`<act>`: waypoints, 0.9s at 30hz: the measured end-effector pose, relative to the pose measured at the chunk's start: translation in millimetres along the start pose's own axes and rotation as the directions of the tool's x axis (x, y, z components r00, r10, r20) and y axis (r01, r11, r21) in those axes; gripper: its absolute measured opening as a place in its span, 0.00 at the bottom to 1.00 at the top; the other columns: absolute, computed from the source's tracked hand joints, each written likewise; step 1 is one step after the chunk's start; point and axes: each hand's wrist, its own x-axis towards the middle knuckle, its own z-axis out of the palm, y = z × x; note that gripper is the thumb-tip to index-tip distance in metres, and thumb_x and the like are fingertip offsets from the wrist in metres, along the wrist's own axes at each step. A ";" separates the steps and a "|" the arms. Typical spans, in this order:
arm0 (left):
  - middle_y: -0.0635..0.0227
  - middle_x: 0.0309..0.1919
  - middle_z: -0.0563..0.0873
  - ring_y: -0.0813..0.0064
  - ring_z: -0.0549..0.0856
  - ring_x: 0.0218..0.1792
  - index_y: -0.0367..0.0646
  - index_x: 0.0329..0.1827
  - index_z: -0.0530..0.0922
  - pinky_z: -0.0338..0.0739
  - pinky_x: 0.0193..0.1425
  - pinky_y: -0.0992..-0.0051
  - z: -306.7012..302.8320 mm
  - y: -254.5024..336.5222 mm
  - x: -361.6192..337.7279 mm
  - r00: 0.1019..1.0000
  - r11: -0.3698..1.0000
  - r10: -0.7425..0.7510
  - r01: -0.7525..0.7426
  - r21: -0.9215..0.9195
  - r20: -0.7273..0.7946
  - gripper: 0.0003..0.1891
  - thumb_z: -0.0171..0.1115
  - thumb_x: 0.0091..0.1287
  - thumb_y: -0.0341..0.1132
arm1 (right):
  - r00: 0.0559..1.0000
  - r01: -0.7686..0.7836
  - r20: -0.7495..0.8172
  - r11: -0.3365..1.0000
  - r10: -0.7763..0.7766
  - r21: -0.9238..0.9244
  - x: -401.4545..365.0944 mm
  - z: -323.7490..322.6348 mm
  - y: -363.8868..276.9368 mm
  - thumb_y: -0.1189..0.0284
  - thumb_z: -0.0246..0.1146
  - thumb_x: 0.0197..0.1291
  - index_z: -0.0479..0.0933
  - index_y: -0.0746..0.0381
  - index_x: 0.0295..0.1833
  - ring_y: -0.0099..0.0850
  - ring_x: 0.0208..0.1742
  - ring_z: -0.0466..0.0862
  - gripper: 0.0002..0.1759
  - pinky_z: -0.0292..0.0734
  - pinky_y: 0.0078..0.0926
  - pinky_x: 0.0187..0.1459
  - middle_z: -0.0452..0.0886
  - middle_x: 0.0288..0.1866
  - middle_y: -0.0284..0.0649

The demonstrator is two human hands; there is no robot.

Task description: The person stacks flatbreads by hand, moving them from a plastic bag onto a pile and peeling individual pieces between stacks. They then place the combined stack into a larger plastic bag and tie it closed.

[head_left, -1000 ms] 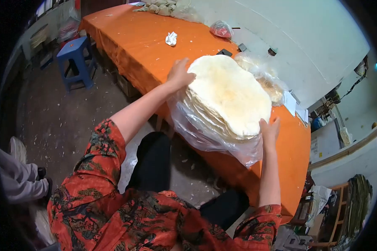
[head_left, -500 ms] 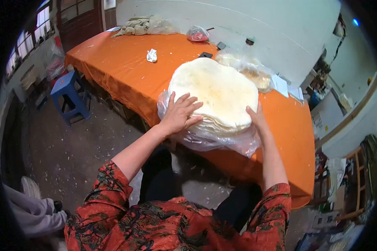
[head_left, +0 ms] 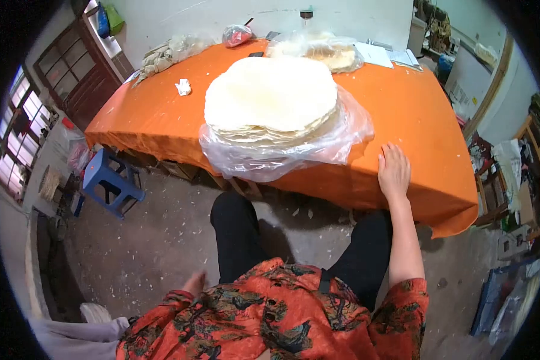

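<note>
A thick stack of cream-coloured, roundish thin sheets lies near the front edge of the table; their material I cannot make out. Beneath it spreads a crumpled clear plastic bag, draping over that edge. My right hand rests flat on the orange cloth, to the right of the bag and apart from it, with fingers extended and nothing held. Low at my left side is my left hand, away from the table. It is small and smeared, and its fingers do not show clearly.
An orange-covered table spans the view. At its back lie a red bundle in plastic, bagged pale sheets, papers and a cloth heap. A crumpled tissue lies left. A blue stool stands on the floor.
Both hands have come off the stack: the left dropped down to my side, the right shifted onto the tablecloth. My view has tilted and moved back, so the stack appears higher and further left.
</note>
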 end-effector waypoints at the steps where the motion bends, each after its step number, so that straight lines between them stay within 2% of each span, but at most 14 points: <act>1: 0.59 0.38 0.83 0.65 0.82 0.38 0.36 0.49 0.77 0.77 0.40 0.60 -8.7 11.7 32.2 1.000 1.000 0.003 -0.003 0.010 0.002 0.15 0.55 0.64 0.35 | 1.000 -0.003 -0.010 1.000 0.003 -0.022 -0.2 0.3 -1.1 0.65 0.54 0.65 0.75 0.61 0.56 0.39 0.65 0.70 0.18 0.61 0.43 0.65 0.75 0.61 0.43; 4: 0.60 0.38 0.83 0.67 0.82 0.35 0.37 0.49 0.77 0.77 0.36 0.63 13.2 35.6 41.8 0.995 0.994 -0.104 0.104 0.016 -0.006 0.14 0.55 0.65 0.36 | 0.999 -0.034 -0.024 0.999 0.033 -0.018 7.5 -3.1 -1.9 0.66 0.54 0.64 0.75 0.60 0.56 0.39 0.65 0.71 0.17 0.61 0.41 0.65 0.75 0.61 0.42; 6: 0.61 0.37 0.83 0.68 0.82 0.34 0.38 0.49 0.77 0.77 0.34 0.65 34.1 34.8 11.0 0.971 0.972 -0.235 0.234 -0.015 -0.052 0.14 0.55 0.65 0.36 | 0.998 -0.043 -0.049 0.998 0.041 -0.035 5.7 -1.1 -5.4 0.67 0.54 0.64 0.76 0.61 0.55 0.39 0.65 0.71 0.17 0.61 0.40 0.65 0.76 0.61 0.41; 10: 0.62 0.36 0.83 0.71 0.82 0.31 0.39 0.49 0.76 0.77 0.30 0.68 52.2 40.7 -4.1 0.887 0.898 -0.439 0.430 -0.095 -0.140 0.13 0.56 0.66 0.36 | 0.997 -0.051 -0.061 0.997 0.048 -0.055 5.7 2.1 -6.5 0.67 0.54 0.64 0.76 0.61 0.55 0.37 0.65 0.71 0.17 0.61 0.39 0.65 0.76 0.61 0.40; 15: 0.65 0.35 0.84 0.74 0.82 0.27 0.41 0.50 0.76 0.76 0.24 0.72 70.0 55.8 21.8 0.750 0.756 -0.650 0.622 -0.205 -0.121 0.13 0.57 0.66 0.37 | 0.997 0.004 -0.083 0.999 -0.008 -0.054 7.7 1.3 1.0 0.68 0.55 0.63 0.77 0.63 0.53 0.38 0.63 0.73 0.15 0.64 0.39 0.63 0.77 0.60 0.41; 16: 0.65 0.35 0.84 0.74 0.83 0.27 0.40 0.50 0.76 0.76 0.24 0.75 58.5 75.8 40.8 0.775 0.791 -0.612 0.599 -0.122 -0.162 0.13 0.56 0.66 0.35 | 0.996 -0.092 0.008 0.979 0.092 0.184 11.2 1.8 8.9 0.71 0.57 0.62 0.77 0.63 0.51 0.39 0.61 0.74 0.14 0.66 0.38 0.62 0.78 0.58 0.42; 17: 0.67 0.32 0.84 0.76 0.82 0.26 0.39 0.49 0.76 0.75 0.24 0.75 49.3 80.7 59.7 0.807 0.849 -0.527 0.513 -0.127 -0.265 0.13 0.57 0.66 0.36 | 0.979 -0.202 0.120 0.894 0.168 0.399 16.0 3.4 15.8 0.73 0.59 0.60 0.78 0.64 0.49 0.40 0.59 0.76 0.13 0.69 0.38 0.60 0.79 0.56 0.43; 18: 0.68 0.33 0.84 0.76 0.82 0.28 0.39 0.47 0.77 0.76 0.27 0.76 37.6 94.8 79.0 0.852 0.903 -0.428 0.417 -0.105 -0.302 0.11 0.55 0.67 0.34 | 0.981 -0.191 0.113 0.899 0.158 0.395 22.2 -6.4 7.7 0.73 0.59 0.60 0.78 0.64 0.49 0.40 0.59 0.76 0.13 0.69 0.38 0.60 0.79 0.56 0.43; 20: 0.68 0.28 0.83 0.80 0.81 0.26 0.36 0.48 0.77 0.74 0.26 0.78 22.2 133.5 116.4 0.869 0.955 -0.274 0.196 -0.222 -0.412 0.10 0.58 0.66 0.31 | 0.992 -0.083 -0.006 0.675 0.128 0.733 36.1 -46.1 -35.2 0.75 0.64 0.55 0.79 0.65 0.45 0.40 0.55 0.78 0.12 0.72 0.37 0.57 0.81 0.51 0.45; 22: 0.69 0.30 0.83 0.81 0.80 0.28 0.36 0.47 0.77 0.73 0.29 0.80 19.2 182.2 148.6 0.846 0.963 -0.118 -0.030 -0.267 -0.520 0.09 0.58 0.67 0.30 | 0.982 0.187 -0.111 0.746 -0.150 0.639 43.8 -63.9 -80.7 0.71 0.69 0.49 0.78 0.64 0.43 0.39 0.53 0.78 0.16 0.72 0.35 0.56 0.81 0.47 0.44; 24: 0.69 0.33 0.83 0.82 0.81 0.30 0.36 0.47 0.77 0.74 0.32 0.81 29.0 271.5 161.2 0.829 0.977 0.022 -0.136 -0.165 -0.559 0.10 0.60 0.67 0.31 | 0.885 0.463 -0.171 0.776 -0.434 0.429 48.8 -69.7 -121.7 0.69 0.72 0.44 0.78 0.63 0.43 0.40 0.52 0.78 0.19 0.73 0.37 0.53 0.80 0.46 0.46; 25: 0.68 0.33 0.83 0.82 0.81 0.31 0.36 0.47 0.77 0.76 0.34 0.81 35.2 299.2 171.2 0.819 0.957 0.108 -0.239 -0.164 -0.563 0.10 0.60 0.66 0.31 | 0.831 0.551 -0.253 0.797 -0.496 0.247 50.4 -72.3 -144.7 0.68 0.71 0.46 0.80 0.61 0.42 0.40 0.45 0.81 0.16 0.73 0.40 0.51 0.82 0.40 0.47; 26: 0.68 0.34 0.83 0.82 0.81 0.32 0.36 0.46 0.77 0.77 0.37 0.80 40.5 321.7 178.2 0.800 0.928 0.191 -0.336 -0.161 -0.570 0.10 0.60 0.66 0.31 | 0.823 0.563 -0.255 0.790 -0.508 0.244 55.9 -60.5 -145.4 0.68 0.71 0.46 0.80 0.61 0.42 0.40 0.45 0.81 0.16 0.73 0.40 0.51 0.82 0.40 0.47; 27: 0.65 0.38 0.83 0.77 0.82 0.36 0.36 0.50 0.75 0.78 0.42 0.77 43.7 343.4 180.8 0.827 0.929 0.215 -0.337 -0.151 -0.520 0.13 0.59 0.68 0.34 | 0.831 0.539 -0.011 0.802 -0.556 0.259 60.4 -36.4 -143.2 0.68 0.69 0.47 0.80 0.61 0.40 0.39 0.42 0.82 0.13 0.74 0.39 0.49 0.83 0.36 0.46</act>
